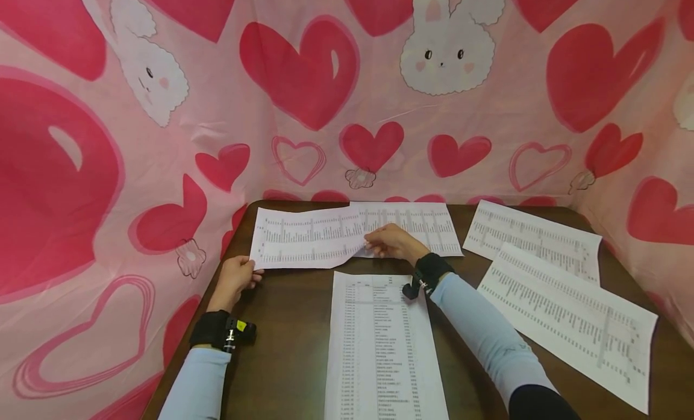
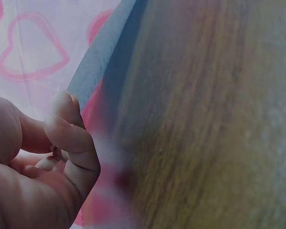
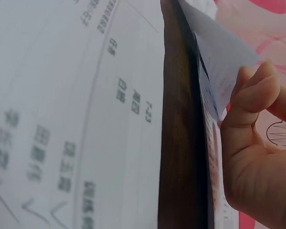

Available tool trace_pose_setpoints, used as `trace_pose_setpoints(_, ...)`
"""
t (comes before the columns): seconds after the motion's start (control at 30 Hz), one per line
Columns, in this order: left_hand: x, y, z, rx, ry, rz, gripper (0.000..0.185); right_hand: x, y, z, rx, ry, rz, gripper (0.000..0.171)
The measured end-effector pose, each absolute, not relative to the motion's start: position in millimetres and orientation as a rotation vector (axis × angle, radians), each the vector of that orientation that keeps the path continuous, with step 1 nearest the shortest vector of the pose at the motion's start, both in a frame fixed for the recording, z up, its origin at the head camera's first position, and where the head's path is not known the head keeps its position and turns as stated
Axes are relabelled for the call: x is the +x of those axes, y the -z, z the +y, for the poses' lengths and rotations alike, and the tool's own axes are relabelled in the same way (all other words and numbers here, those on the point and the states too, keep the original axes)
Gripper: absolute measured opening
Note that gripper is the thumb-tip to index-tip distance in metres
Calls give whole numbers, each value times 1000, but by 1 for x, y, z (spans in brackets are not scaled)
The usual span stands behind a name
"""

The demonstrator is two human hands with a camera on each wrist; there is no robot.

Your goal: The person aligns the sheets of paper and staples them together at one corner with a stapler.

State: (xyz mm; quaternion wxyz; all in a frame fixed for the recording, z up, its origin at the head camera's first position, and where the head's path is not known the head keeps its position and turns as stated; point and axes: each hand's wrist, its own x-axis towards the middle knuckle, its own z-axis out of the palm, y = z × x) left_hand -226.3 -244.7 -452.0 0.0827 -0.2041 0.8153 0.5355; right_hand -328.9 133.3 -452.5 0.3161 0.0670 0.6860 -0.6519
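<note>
Between my two hands is a printed sheet of paper (image 1: 303, 236), turned sideways at the back left of the table. My left hand (image 1: 236, 280) pinches its near left corner between thumb and fingers, also seen in the left wrist view. The right hand (image 1: 394, 242) pinches its near right corner, which curls up off the table in the right wrist view. Under that raised corner lies a second printed sheet (image 1: 428, 227), partly covered by the first. Closer to me, an upright printed list (image 1: 379, 347) lies below the right wrist, with handwritten tick marks visible in the right wrist view.
On the right side of the brown table (image 1: 282, 347), a printed sheet (image 1: 575, 323) overlaps another sheet (image 1: 534, 233). A pink cloth (image 1: 379, 106) with hearts and rabbits hangs behind the table and along its sides.
</note>
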Motion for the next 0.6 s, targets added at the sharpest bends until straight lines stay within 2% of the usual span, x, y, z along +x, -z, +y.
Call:
trace_pose_setpoints(0.27,-227,449,-245,-642,-1718,2354,43,-328,452,133,192,1729,1789,32)
trace_pose_setpoints(0.6,-225,447,-246,-650,-1759,2295,43,-328,456,134,192,1656,1867,21)
